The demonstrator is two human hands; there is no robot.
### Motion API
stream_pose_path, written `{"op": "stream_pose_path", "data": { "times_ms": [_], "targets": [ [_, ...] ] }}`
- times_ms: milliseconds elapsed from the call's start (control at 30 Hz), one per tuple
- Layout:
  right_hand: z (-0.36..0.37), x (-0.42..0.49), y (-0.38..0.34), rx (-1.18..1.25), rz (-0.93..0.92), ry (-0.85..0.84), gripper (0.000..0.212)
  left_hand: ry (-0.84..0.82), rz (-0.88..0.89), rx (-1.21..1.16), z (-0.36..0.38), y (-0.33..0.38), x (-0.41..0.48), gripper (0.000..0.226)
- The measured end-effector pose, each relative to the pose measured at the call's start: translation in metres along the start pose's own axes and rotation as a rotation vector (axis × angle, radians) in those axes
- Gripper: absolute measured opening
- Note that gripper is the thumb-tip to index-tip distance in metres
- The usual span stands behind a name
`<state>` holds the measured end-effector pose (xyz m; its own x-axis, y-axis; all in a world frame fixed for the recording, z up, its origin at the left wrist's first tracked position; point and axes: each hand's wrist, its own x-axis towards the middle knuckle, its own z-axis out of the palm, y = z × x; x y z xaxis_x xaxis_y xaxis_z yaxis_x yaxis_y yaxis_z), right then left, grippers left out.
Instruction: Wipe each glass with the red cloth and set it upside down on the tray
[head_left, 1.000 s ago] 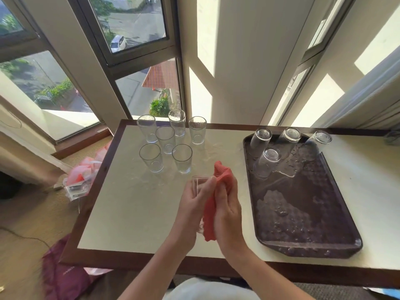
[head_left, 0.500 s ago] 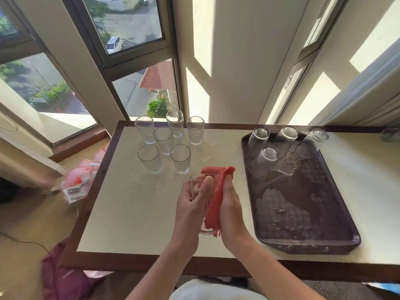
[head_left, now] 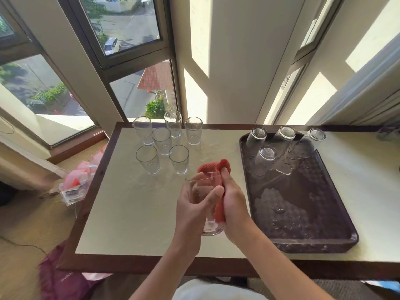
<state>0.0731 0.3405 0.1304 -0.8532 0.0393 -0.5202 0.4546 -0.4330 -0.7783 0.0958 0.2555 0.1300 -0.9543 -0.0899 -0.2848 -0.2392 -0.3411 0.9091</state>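
Both hands meet over the middle of the table [head_left: 129,213], just left of the tray [head_left: 313,249]. The left hand [head_left: 194,211] has the glass [head_left: 208,227] wrapped up: fingers curled round the far side, thumb laid across the near side. The glass is held clear of the tabletop, its mouth tipped up and away and its thick base nearest the person.

The right hand [head_left: 234,205] clamps the red cloth [head_left: 213,167] against the right wall of the glass, fingers folded tight over the fabric. The cloth bunches up above the rim and runs down between palm and glass.

At the back left, six upright glasses [head_left: 161,140] stand in a loose cluster on the table, well apart from the hands. On the right sits the dark tray, beaded with water, with four upside-down glasses [head_left: 265,159] at its far end: three in a row along the back, one just in front. The rest of the tray is bare.
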Motion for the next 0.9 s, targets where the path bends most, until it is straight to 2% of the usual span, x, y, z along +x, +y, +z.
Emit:
{"op": "stream_pose_path", "data": {
  "times_ms": [67,133,267,367,500,667,833,900],
  "targets": [
    [-0.005,0.003,-0.005,0.172,0.148,-0.009,0.059,-0.008,0.022,-0.033,-0.001,-0.001,0.002,0.076],
    [-0.011,0.002,-0.007,0.299,0.210,0.003,0.059,-0.016,0.039,-0.042,-0.006,0.002,0.005,0.075],
    [-0.020,-0.010,-0.002,0.342,0.284,-0.034,0.050,-0.023,0.121,0.031,-0.018,0.006,0.008,0.093],
    [-0.016,-0.013,0.002,0.367,0.366,-0.073,0.053,-0.046,0.211,0.139,-0.015,0.002,0.003,0.082],
    [-0.015,-0.014,0.000,0.396,0.379,-0.051,0.051,-0.060,0.296,0.266,-0.013,-0.007,0.005,0.072],
    [-0.023,-0.017,0.002,0.358,0.408,-0.015,0.055,-0.008,0.338,0.268,-0.026,-0.012,0.018,0.081],
    [-0.028,-0.012,0.000,0.342,0.399,0.005,0.054,-0.164,0.330,0.279,-0.019,-0.025,0.006,0.080],
    [-0.031,-0.013,0.004,0.300,0.383,0.013,0.054,-0.150,0.343,0.291,-0.020,-0.028,0.006,0.080]
  ]
}}
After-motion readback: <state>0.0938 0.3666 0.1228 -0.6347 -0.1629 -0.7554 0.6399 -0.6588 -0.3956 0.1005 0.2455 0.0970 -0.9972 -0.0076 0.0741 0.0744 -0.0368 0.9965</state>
